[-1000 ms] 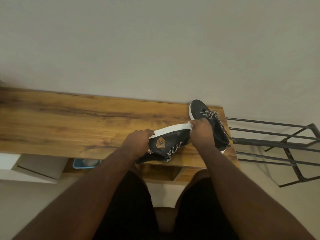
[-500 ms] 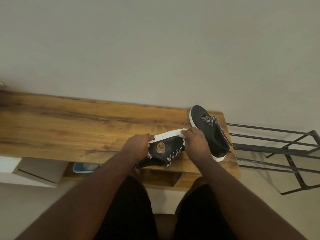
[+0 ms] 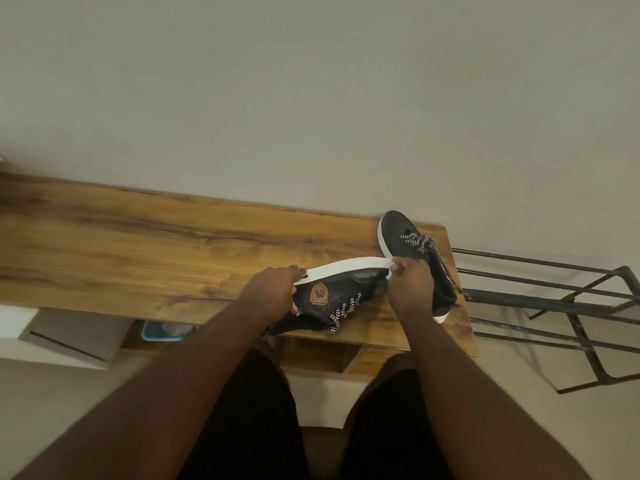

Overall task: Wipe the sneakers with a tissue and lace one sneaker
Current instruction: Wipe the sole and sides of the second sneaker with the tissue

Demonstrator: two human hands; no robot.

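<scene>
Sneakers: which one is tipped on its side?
The held sneaker, between left hand and right hand, white sole facing away. The other sneaker stands on its sole.

- The tilted black sneaker with white sole [image 3: 341,292] near the front edge of the brown wood-grain table top [image 3: 138,258] is black, with a white sole band and a tan-brown badge [image 3: 319,294].
- Its black-and-white patterned laces [image 3: 343,311] are checked.
- The second black sneaker with white rim [image 3: 401,237] at the right back corner has matching speckled laces.
- The dark metal rack [image 3: 554,299] is blackish.
- The light blue tray [image 3: 162,332] under the front edge is pale blue.
- The wall is plain beige-grey.
</scene>
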